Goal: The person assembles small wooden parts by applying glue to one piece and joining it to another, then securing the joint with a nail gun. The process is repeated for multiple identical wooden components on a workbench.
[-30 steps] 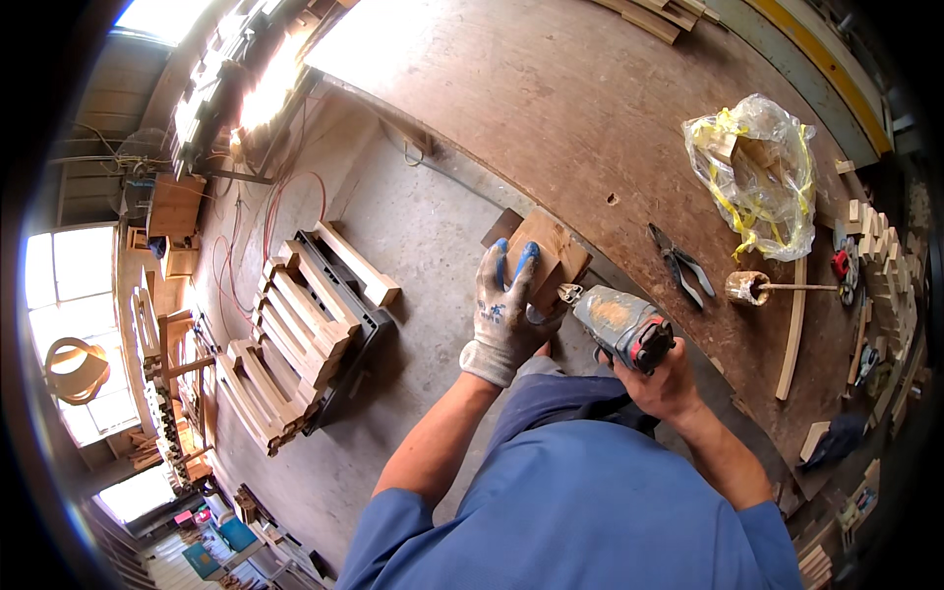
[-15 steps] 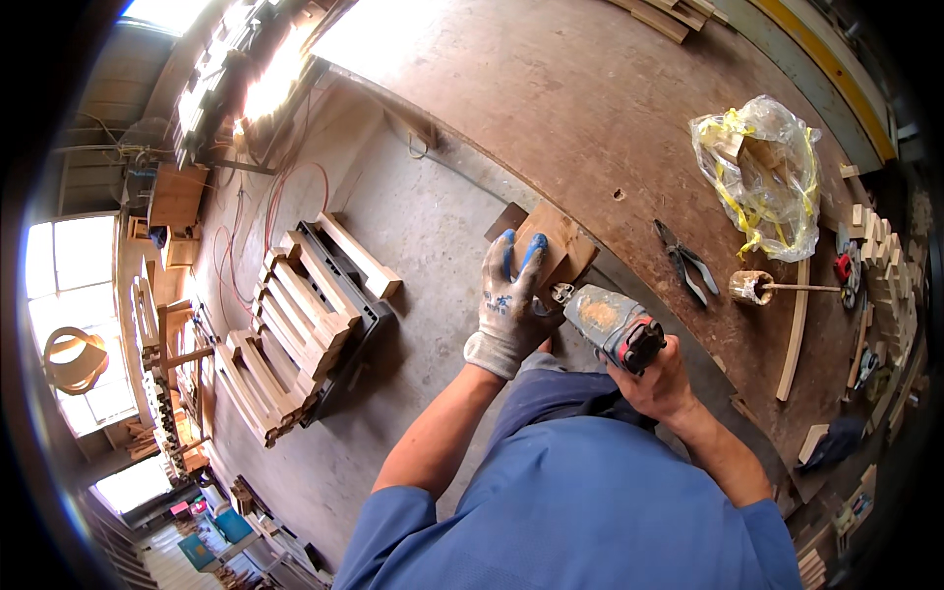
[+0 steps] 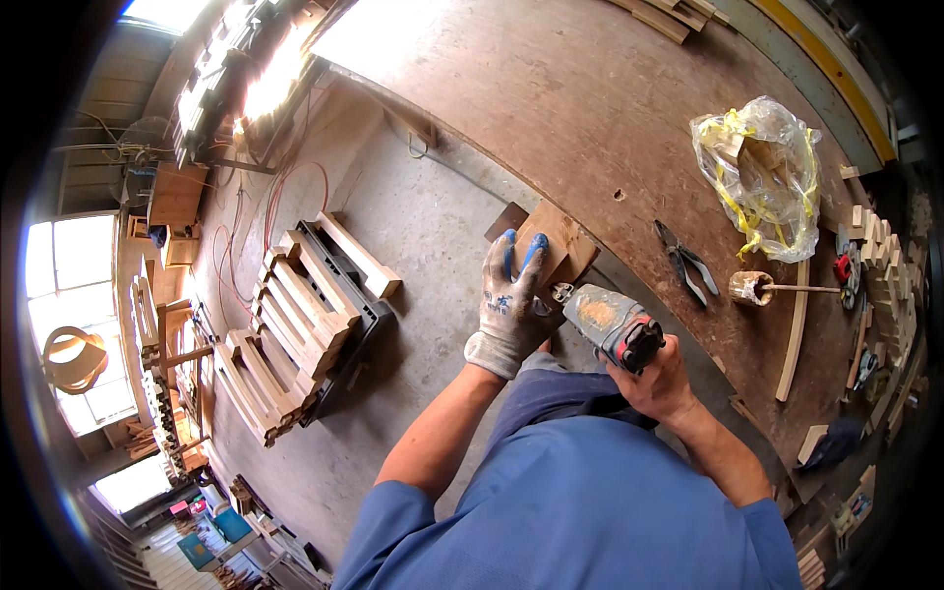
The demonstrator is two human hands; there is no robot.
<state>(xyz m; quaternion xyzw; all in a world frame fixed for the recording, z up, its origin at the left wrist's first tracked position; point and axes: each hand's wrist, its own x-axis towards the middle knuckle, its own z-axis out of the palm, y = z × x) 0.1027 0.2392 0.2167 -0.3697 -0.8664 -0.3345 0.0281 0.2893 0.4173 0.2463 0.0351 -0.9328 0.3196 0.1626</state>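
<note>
My left hand (image 3: 506, 305) wears a whitish knit glove with blue fingertips. Its fingers lie on a brown wooden block (image 3: 559, 236) at the bench edge, pressing and holding it; the thumb is mostly hidden. Bare, my right hand (image 3: 657, 382) grips a handheld power tool (image 3: 605, 317) with a worn grey body and a red and black rear end. The tool's metal front points at the block, close beside my left hand; whether it touches the wood I cannot tell. A darker wood piece (image 3: 505, 222) shows just behind the block.
On the brown workbench (image 3: 551, 118) lie pliers (image 3: 685, 263), a clear plastic bag with yellow edging (image 3: 757, 182), a glue-crusted pot with a stick (image 3: 752, 287) and a curved wood strip (image 3: 795, 334). To the left, stacked wooden frames (image 3: 295, 324) rest on a black pallet above the concrete floor.
</note>
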